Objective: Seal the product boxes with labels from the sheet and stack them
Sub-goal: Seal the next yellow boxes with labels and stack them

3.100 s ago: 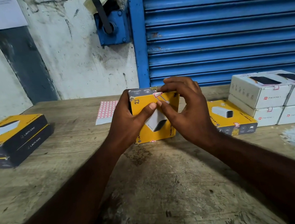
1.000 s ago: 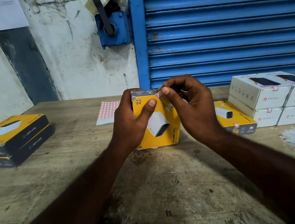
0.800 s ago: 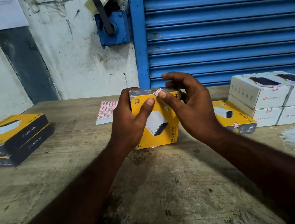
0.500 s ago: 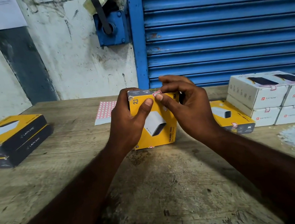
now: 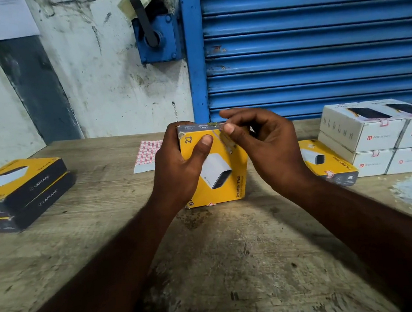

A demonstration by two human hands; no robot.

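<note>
A yellow product box [image 5: 224,177] stands on its edge on the wooden table [image 5: 212,258], at the centre. My left hand [image 5: 178,171] grips its left side, thumb across the yellow face. My right hand [image 5: 266,148] is at the box's top right corner, thumb and forefinger pinching a small label against the top edge. The label is mostly hidden under the thumb. The label sheet [image 5: 147,155], white with red squares, lies flat behind the box to the left.
Two black-and-yellow boxes [image 5: 20,191] are stacked at the left. Another yellow box [image 5: 328,164] lies flat right of my hands. Several white boxes [image 5: 381,137] are stacked at the far right. A blue shutter [image 5: 315,38] and a white wall stand behind the table.
My right thumb and forefinger have shifted along the box's top edge over the label, which showed more plainly before. The box and my left hand have stayed in place.
</note>
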